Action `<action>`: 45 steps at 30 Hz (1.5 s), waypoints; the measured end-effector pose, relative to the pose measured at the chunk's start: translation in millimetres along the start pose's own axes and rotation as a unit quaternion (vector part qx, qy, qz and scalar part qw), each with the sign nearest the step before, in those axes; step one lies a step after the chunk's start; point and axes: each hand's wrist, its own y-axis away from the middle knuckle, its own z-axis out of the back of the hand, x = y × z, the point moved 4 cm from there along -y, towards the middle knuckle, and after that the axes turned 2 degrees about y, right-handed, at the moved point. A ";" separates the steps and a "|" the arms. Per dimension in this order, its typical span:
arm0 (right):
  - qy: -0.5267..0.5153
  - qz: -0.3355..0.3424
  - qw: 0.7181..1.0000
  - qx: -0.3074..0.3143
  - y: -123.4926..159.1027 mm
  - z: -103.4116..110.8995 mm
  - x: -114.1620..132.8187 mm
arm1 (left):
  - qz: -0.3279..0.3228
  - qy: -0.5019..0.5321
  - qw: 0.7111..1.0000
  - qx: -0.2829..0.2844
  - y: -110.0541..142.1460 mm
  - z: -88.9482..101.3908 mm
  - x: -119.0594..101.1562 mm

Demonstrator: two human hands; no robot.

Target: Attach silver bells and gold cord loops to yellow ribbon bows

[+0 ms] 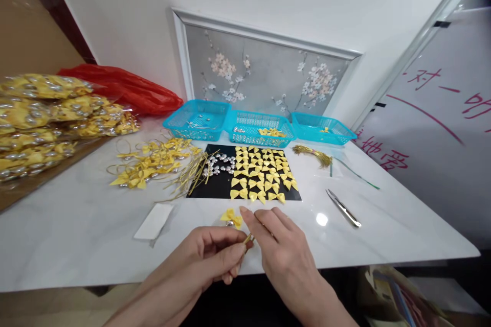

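Observation:
My left hand [215, 255] pinches a thin gold cord [248, 239] between thumb and fingertips, above the table's front edge. My right hand [282, 248] is closed at the cord's other side, its fingers bent over and partly hiding what they grip. Just beyond the fingertips is a yellow ribbon bow [232, 217] with a small silver bell [229, 223] under it. Whether the bow hangs from the cord or rests on the table I cannot make out. Ahead, a black mat [215, 191] bears rows of yellow bows [256, 184] and a cluster of silver bells [220, 163].
Finished-looking bows with cords [153, 161] lie heaped at left, beside bagged bows [46, 117]. Three blue baskets [199, 135] line the wall. Gold cords [312, 153] lie bundled at right, near metal snips [343, 208]. A white pad [153, 222] lies front left.

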 end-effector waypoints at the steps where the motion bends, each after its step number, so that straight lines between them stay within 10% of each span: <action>1: 0.000 -0.001 1.000 0.000 0.1 0.0 0.1 | 0.000 0.002 1.000 0.002 -0.6 -0.1 0.4; 11: -0.009 0.004 1.000 0.001 0.9 2.3 1.9 | -0.008 -0.007 1.000 0.016 -6.6 -0.6 3.4; 21: -0.302 -0.066 0.951 0.017 -5.7 16.0 -13.7 | 0.027 0.076 0.996 0.032 -2.3 0.5 6.4; 33: -0.182 0.003 0.983 -0.008 -9.8 18.6 -12.6 | 0.096 0.180 0.978 0.040 -7.0 -1.8 9.5; 40: -0.159 -0.033 0.985 0.058 -8.6 17.8 -12.1 | -0.048 -0.031 0.998 -0.003 -3.7 -2.6 -1.5; 45: -0.187 -0.064 0.976 0.087 -7.3 17.6 -10.7 | -0.155 -0.255 0.949 -0.104 -4.0 -2.1 -9.4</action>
